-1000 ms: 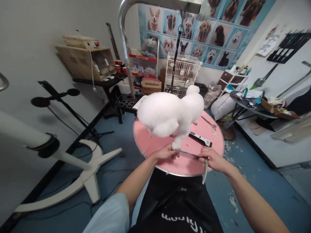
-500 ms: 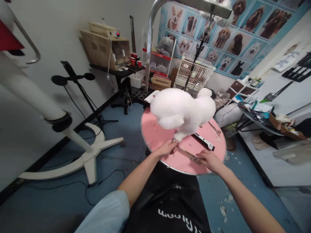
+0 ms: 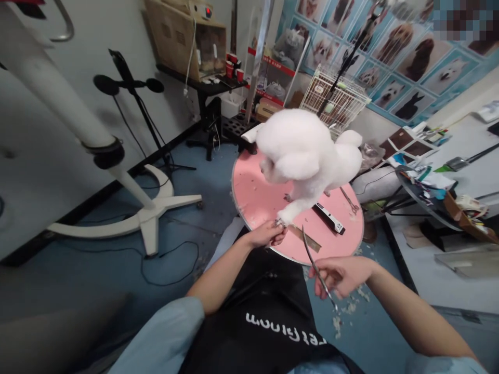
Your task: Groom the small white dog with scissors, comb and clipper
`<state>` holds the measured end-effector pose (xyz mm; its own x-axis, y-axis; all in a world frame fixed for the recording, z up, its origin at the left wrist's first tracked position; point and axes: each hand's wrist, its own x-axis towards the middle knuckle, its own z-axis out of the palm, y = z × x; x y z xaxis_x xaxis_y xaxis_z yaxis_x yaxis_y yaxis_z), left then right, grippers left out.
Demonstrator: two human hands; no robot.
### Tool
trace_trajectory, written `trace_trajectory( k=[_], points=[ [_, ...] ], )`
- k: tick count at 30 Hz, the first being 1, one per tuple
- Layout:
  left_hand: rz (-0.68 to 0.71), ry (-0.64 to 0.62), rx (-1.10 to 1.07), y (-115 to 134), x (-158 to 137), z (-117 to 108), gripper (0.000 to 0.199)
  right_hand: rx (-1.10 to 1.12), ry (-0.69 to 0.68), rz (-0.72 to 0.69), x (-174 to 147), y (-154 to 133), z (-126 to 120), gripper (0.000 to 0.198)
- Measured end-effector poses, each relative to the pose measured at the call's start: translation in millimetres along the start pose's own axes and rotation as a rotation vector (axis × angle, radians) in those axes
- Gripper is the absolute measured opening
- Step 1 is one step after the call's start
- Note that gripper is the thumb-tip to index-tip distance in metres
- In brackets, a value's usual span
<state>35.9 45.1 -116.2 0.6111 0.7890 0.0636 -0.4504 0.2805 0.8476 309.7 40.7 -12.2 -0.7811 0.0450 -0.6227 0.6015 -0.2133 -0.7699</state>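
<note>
A fluffy white dog stands on a round pink grooming table, one leg stretched toward me. My left hand is closed around the paw of that leg, at the table's near edge. Off the table's front right edge, my right hand holds curved scissors, the long blades pointing up and toward the table. Between my hands a metal comb lies flat on the pink top. A black-and-white clipper rests beyond it, with a second pair of scissors near the right edge.
A dark strap hangs down behind the dog. At the back are a wire cage and a wooden box with a glass front. A white wheeled stand is on the left, and a cluttered side table on the right.
My right hand has left the comb on the table and moved back toward me, now with curved scissors in it. The dog's held leg reaches farther out. The whole view has shifted.
</note>
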Motion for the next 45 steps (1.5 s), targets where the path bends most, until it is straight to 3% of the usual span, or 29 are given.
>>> trace_trajectory(
  k=[3, 11, 18, 29, 35, 45],
  points=[
    [0.007, -0.090, -0.101, 3, -2, -3, 0.056, 0.260, -0.207, -0.057, -3, 16, -23, 0.072],
    [-0.037, -0.181, -0.232, 13, -6, -8, 0.056, 0.537, -0.441, -0.239, 22, 39, -68, 0.075],
    [-0.038, -0.191, -0.209, 13, -7, -11, 0.057, 0.516, -0.348, -0.278, 33, 32, -80, 0.068],
    [-0.083, -0.176, -0.109, 10, -11, -17, 0.057, 0.549, -0.485, -0.266, 65, 13, -92, 0.062],
    [-0.085, -0.113, -0.033, 7, -11, -20, 0.055, 0.539, -0.484, -0.149, 53, 23, -82, 0.058],
    [-0.102, -0.139, 0.024, 9, -7, -20, 0.056, 0.596, -0.475, -0.235, 51, 25, -80, 0.064]
  ],
)
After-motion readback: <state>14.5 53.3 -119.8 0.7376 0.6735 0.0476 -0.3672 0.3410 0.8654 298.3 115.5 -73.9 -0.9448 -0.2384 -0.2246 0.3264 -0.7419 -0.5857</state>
